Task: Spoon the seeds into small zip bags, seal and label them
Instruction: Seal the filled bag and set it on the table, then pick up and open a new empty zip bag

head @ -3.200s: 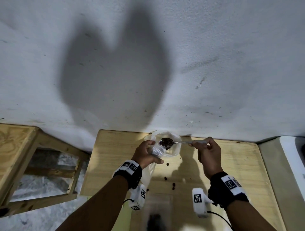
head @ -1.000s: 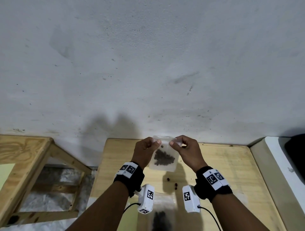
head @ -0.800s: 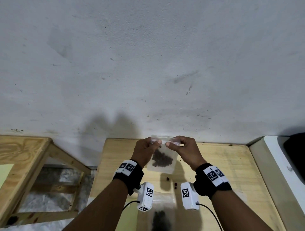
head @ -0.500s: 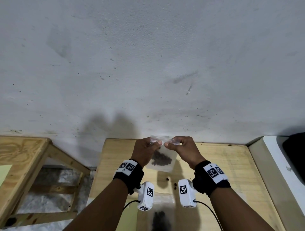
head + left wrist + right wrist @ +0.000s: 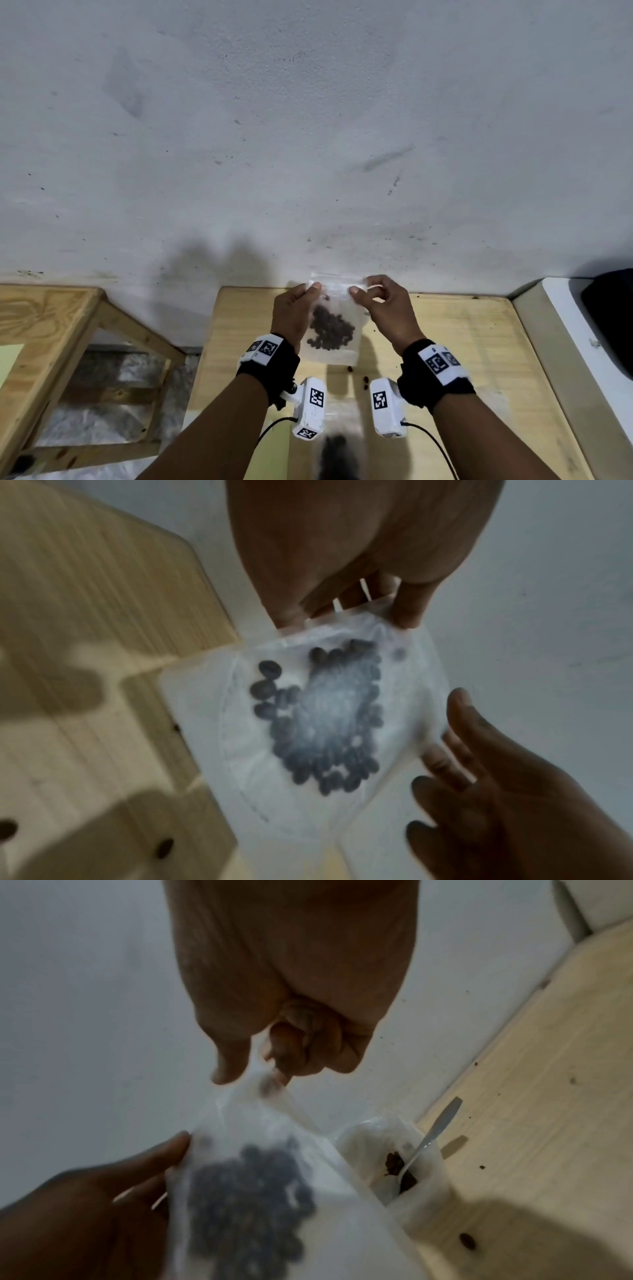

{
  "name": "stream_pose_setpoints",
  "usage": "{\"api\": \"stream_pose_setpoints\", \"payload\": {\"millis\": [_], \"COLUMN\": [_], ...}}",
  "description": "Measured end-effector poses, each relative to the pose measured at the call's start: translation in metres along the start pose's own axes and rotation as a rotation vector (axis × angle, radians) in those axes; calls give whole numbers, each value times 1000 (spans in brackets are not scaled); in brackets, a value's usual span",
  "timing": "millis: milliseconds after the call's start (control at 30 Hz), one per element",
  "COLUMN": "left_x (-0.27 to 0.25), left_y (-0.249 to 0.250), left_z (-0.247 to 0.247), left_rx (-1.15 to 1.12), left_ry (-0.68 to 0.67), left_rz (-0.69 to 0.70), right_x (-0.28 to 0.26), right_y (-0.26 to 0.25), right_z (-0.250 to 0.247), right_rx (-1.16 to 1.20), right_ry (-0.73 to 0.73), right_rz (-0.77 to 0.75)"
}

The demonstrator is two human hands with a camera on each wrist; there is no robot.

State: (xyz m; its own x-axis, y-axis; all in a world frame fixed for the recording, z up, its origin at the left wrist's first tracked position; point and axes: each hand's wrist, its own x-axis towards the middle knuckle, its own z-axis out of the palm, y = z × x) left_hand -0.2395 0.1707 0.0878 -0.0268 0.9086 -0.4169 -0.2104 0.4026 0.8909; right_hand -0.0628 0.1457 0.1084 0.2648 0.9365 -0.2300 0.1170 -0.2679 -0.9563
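A small clear zip bag (image 5: 334,356) with dark seeds (image 5: 330,330) hangs upright above the wooden table (image 5: 462,342). My left hand (image 5: 313,287) pinches its top left corner and my right hand (image 5: 359,291) pinches the top strip near the right corner. In the left wrist view the left hand (image 5: 359,610) grips the bag (image 5: 212,710) at its top edge. The right wrist view shows the right hand (image 5: 253,1074) pinching the bag (image 5: 240,1123). A clear container (image 5: 431,1183) with a spoon (image 5: 435,1134) and a few seeds stands behind the bag.
Loose seeds (image 5: 365,379) lie on the table below the bag. A blurred second bag of seeds (image 5: 337,448) lies near the front edge. A wooden frame (image 5: 51,325) stands to the left, a white unit (image 5: 565,325) to the right, and a grey wall (image 5: 308,137) lies behind.
Three seconds ago my right hand held a spoon of seeds over the container in my left hand. Now both hands pinch the filled bag's top; in the last second it barely moved.
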Motion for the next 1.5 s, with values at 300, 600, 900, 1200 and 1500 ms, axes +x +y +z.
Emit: {"api": "stream_pose_setpoints", "payload": {"millis": [300,600,900,1200,1500], "left_x": [-22,-79,-94,-103,-111], "left_y": [-22,-103,-145,-135,-210], "left_z": [-32,-72,-74,22,178], "left_rx": [201,614,858,910,702], "left_ry": [-106,-296,-268,-177,-412], "left_rz": [-59,-375,-267,89,-473], "right_x": [-56,-125,-159,-138,-123], "right_y": [42,105,147,155,205], "right_z": [1,-1,11,-102,-235], "right_rx": [-115,-609,-863,-512,-698], "right_ry": [-30,-385,-367,-31,162], "right_rz": [152,404,318,357,629]}}
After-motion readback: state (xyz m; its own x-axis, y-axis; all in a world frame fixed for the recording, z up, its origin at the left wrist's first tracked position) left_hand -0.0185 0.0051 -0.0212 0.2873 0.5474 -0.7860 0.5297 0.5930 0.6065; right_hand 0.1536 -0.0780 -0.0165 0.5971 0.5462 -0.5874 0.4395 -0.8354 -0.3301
